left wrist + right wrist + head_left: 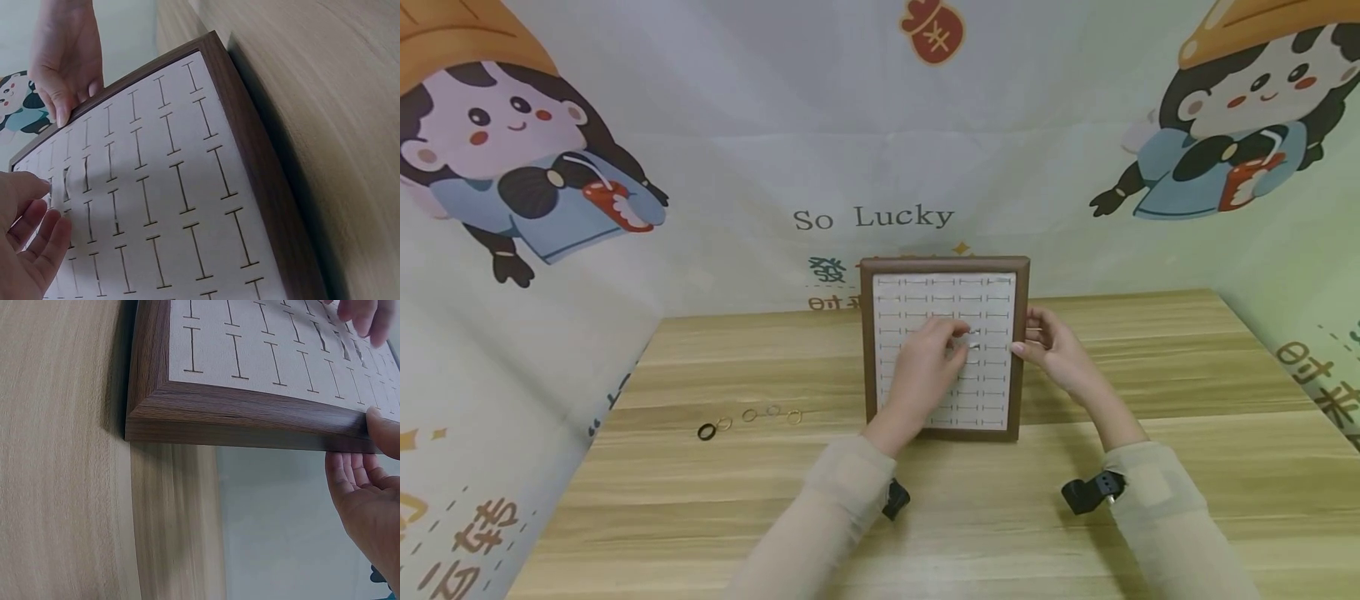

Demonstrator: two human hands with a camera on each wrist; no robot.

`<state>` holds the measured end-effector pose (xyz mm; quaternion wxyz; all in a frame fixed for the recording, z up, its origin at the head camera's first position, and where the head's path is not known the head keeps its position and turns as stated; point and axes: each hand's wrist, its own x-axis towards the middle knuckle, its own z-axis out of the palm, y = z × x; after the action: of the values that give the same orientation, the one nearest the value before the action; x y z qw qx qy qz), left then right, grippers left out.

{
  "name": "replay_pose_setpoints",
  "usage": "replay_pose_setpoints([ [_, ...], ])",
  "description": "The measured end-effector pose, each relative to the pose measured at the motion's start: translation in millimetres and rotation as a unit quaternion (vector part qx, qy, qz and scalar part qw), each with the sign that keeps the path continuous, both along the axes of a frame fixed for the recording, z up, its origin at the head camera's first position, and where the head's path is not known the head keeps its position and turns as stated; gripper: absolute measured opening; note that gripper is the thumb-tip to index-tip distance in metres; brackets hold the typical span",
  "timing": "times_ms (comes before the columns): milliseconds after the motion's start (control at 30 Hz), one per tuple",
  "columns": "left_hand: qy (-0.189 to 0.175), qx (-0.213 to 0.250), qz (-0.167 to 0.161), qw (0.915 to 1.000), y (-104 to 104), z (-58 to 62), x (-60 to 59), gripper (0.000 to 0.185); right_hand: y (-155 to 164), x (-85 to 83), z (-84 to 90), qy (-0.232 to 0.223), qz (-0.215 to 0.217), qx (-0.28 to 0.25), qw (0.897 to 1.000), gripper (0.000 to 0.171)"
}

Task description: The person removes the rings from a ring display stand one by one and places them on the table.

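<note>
A ring display tray [945,266] with a brown wood-look frame and a pale slotted insert [181,137] stands upright on the table. My right hand [1060,354] grips its right side, the thumb on the front edge and the fingers behind, as the right wrist view also shows. In front of the insert is my left hand [925,367], its thumb and index finger apart near some gaping slots in the upper middle. I see nothing between those fingertips. Several rings, including a black ring [706,432] and a gold ring [794,417], lie to the left.
The tray stands on a wood-grain table [737,500]. Behind it hangs a pale printed cloth [722,167] with cartoon figures and lettering. A black wrist device [1086,493] sits at the right cuff, and another shows at the left cuff.
</note>
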<state>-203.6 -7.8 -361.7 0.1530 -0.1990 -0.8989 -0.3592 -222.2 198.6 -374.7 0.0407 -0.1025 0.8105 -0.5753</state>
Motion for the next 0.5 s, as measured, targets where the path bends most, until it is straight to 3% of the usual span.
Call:
replay_pose_setpoints([
  [200, -0.006, -0.017, 0.016, 0.9997, 5, -3.7, -4.1, 0.021, 0, 1.1, 0.7, -0.002, 0.0, 0.0, 1.0, 0.061],
  [500, 0.022, -0.041, 0.047, 0.9978, 11, -4.2, -6.1, 0.016, 0, 0.6, -0.8, 0.002, -0.001, -0.001, 1.0, 0.06],
])
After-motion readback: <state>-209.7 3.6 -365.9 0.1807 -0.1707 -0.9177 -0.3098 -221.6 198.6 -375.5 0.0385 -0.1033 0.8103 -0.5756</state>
